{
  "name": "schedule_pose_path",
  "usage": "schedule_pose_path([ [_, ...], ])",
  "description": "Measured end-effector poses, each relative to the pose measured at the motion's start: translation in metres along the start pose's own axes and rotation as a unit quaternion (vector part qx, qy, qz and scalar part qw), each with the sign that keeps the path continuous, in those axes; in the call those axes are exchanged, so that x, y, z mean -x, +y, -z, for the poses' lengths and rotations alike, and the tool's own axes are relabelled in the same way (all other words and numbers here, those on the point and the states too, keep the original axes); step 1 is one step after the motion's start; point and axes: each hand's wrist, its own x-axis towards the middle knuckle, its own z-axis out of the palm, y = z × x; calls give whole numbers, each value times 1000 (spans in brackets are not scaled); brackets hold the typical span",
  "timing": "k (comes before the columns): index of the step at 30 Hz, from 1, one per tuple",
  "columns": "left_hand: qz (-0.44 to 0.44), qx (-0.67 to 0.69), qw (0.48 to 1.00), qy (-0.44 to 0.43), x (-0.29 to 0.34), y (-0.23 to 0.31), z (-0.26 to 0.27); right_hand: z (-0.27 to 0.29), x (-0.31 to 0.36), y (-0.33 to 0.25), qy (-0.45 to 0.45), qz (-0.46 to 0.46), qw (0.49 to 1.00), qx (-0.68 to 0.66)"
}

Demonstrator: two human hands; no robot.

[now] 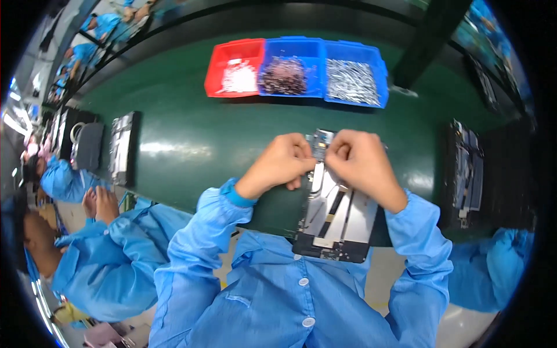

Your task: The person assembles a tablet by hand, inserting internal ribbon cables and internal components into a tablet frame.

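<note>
An opened tablet (342,211) lies in front of me, its silver battery area and black ribbon cables showing. Its lower end sits at the table's near edge. My left hand (282,162) is at the tablet's upper left edge, thumb and fingers pinched together. On the upper right part rests my right hand (361,162), its thumb and index finger also pinched close to the circuit board. Whatever lies between the fingertips of either hand is too small or hidden to make out. A blue band circles my left wrist.
Across the table stand a red bin (212,75) with small pale pieces, a blue bin (313,55) with dark brownish pieces and another blue bin (377,69) with silvery pieces. Other opened tablets (120,148) lie left and right. Co-workers in blue sit on both sides.
</note>
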Motion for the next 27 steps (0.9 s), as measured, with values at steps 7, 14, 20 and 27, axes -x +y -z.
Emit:
schedule_pose_path([
  [7,-25,16,1000,4,7,-5,1,46,32,-9,196,67,977,-56],
  [14,-56,65,995,52,31,-23,29,117,173,63,745,66,662,-42],
  [20,-57,71,996,9,14,-18,11,183,304,157,802,-128,576,-100],
  [27,-91,45,994,47,25,-24,6,251,282,211,551,-155,666,-479],
])
